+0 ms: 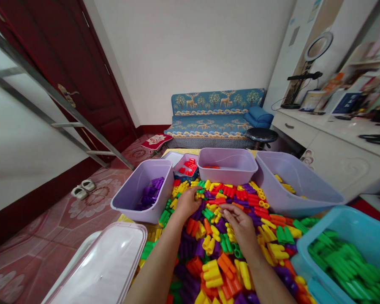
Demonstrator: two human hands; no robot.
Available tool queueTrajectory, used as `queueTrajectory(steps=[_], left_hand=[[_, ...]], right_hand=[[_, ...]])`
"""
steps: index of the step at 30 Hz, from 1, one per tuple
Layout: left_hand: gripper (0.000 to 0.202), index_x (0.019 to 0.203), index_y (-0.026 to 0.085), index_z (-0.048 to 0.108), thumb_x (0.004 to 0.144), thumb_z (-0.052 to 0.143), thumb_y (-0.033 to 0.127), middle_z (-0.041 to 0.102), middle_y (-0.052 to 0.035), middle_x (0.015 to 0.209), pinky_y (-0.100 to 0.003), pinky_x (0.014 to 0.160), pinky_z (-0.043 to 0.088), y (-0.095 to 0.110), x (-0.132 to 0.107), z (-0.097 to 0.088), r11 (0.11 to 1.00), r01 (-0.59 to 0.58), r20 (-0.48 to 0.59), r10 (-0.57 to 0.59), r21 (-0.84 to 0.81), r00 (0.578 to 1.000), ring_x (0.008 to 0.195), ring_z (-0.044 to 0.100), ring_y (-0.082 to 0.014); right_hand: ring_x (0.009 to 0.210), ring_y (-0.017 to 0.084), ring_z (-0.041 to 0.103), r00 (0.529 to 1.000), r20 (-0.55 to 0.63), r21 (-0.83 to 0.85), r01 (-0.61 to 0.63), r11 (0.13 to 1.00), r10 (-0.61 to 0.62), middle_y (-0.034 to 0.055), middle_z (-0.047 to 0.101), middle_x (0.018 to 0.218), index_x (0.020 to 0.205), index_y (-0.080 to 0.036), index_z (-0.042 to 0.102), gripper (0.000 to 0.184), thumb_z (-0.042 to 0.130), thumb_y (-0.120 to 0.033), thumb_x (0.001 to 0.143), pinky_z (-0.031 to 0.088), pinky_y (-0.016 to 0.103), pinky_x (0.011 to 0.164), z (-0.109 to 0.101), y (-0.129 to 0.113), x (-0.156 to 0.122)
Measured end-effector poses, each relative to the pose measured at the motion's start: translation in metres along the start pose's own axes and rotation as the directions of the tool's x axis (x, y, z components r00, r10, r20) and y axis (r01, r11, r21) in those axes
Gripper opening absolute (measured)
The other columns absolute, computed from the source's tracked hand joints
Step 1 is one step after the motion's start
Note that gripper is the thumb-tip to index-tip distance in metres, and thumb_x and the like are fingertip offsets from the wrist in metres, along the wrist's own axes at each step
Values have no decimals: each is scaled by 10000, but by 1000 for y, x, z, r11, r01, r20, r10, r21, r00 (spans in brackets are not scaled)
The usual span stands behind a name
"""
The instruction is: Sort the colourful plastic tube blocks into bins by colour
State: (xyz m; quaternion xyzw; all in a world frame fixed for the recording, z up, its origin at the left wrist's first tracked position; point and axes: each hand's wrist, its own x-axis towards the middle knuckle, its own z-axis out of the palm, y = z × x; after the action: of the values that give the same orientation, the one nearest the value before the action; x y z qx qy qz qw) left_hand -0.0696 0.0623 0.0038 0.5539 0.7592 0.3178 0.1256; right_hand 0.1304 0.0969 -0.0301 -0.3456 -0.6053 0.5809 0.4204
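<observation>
A large heap of hollow plastic building blocks (215,249) in yellow, red, orange, green and purple covers the mat in front of me. My left hand (186,203) reaches into the far part of the heap, its fingers curled over a yellow block (198,195). My right hand (240,224) lies just to its right, with thumb and forefinger close together above the yellow and orange blocks. Whether those fingers pinch anything is hard to see. Nearest my left hand stand a lilac bin of purple blocks (126,190) and a small tub of red blocks (185,162).
A lilac bin (228,158) with a few red blocks stands at the far edge. Another lilac bin (293,173) tilts at the right, holding yellow blocks. A blue bin (323,223) of green blocks sits at lower right, a white lid (107,270) at lower left.
</observation>
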Motion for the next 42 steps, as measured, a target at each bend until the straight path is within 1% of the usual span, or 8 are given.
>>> queueTrajectory(steps=[8, 11, 17, 23, 29, 36, 39, 42], left_hand=[[367, 1208, 209, 614, 850, 558, 273, 691, -59, 1119, -329, 897, 482, 39, -42, -7, 832, -135, 123, 236, -539, 964, 1013, 628, -229], [340, 1184, 219, 638, 869, 527, 284, 695, -58, 1118, -348, 910, 474, 44, -49, -2, 864, -157, 152, 257, -478, 954, 1028, 626, -250], [518, 1273, 240, 561, 766, 586, 137, 707, -41, 1025, -320, 857, 493, 34, -50, 17, 912, -191, -6, 203, -363, 979, 942, 655, -219], [547, 1276, 308, 563, 756, 612, 148, 647, -24, 1230, -352, 969, 452, 41, -57, 18, 921, -284, 3, 296, -267, 955, 1119, 600, -238], [507, 1272, 310, 567, 778, 673, 334, 671, -41, 1185, -382, 912, 481, 40, -58, 18, 940, -268, 16, 277, -213, 961, 1081, 611, -265], [495, 1195, 270, 627, 725, 637, 114, 682, -27, 1166, -349, 933, 473, 33, -56, 26, 941, -256, 27, 268, -221, 963, 1068, 622, -238], [395, 1148, 278, 656, 775, 614, 156, 697, -16, 1138, -336, 918, 479, 34, -56, 25, 947, -227, 24, 238, -229, 971, 1053, 634, -225], [319, 1090, 280, 687, 806, 588, 172, 709, -13, 1109, -325, 907, 481, 35, -56, 25, 950, -215, 30, 227, -225, 973, 1040, 643, -216]], right_hand=[[991, 234, 646, 998, 17, 69, 51, 996, -52, 75, 663, 1152, 1201, -242, 572, 496, 677, -443, 759, 532, 345, 819, 9, -12, -6], [1050, 232, 624, 994, 42, -9, 102, 995, -102, 71, 629, 1222, 1203, -254, 584, 475, 685, -402, 764, 514, 352, 884, 10, -14, -9], [920, 227, 652, 991, -20, -81, 132, 988, -134, 59, 678, 1044, 1097, -237, 593, 336, 654, -305, 774, 528, 361, 813, 8, -9, -10], [985, 240, 581, 887, -137, -498, 324, 804, -442, 57, 606, 980, 894, -230, 560, 234, 581, -114, 691, 468, 391, 881, 6, -11, -10], [884, 256, 626, 975, 16, -728, 163, 666, -222, 64, 591, 1055, 1042, -249, 594, 379, 535, -125, 689, 510, 393, 733, -2, -21, -12], [971, 240, 624, 980, 158, -487, 183, 854, -120, 36, 664, 1021, 960, -255, 655, 291, 560, -133, 714, 480, 398, 877, -13, -37, -11], [789, 216, 649, 997, -57, -232, 43, 972, -58, 32, 686, 875, 954, -218, 621, 191, 616, -287, 776, 512, 365, 738, -12, -42, -16], [687, 181, 640, 892, -445, 135, 147, 980, -73, 27, 689, 826, 1018, -208, 577, 276, 559, -421, 844, 503, 341, 685, -11, -52, -21]])
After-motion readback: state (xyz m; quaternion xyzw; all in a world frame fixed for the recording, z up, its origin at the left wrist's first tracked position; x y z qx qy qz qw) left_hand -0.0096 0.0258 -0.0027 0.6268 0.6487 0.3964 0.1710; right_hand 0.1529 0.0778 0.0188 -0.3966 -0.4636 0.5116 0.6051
